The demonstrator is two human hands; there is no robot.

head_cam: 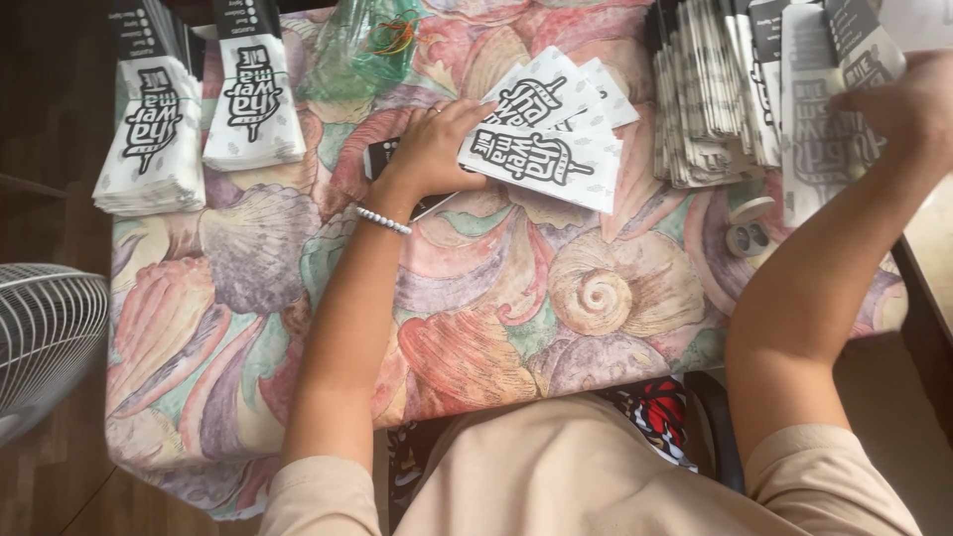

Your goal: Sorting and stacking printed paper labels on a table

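My left hand [434, 149] rests on the table with its fingers on the edge of a white paper bag with black lettering [544, 164]. That bag lies on top of a few more fanned-out bags [571, 84]. A beaded bracelet circles the left wrist. My right hand [903, 104] reaches to the far right and pinches the top bag of an upright stack of white bags [824, 119]. A dark phone [377, 159] lies partly under the left hand.
The table wears a cloth printed with seashells [476, 298]. Two piles of printed bags [199, 119] sit at the far left. A thick bundle of bags [705, 94] stands at the right. A clear plastic bag [372, 45], a small white case [747, 236] and a fan [45, 337] are also near.
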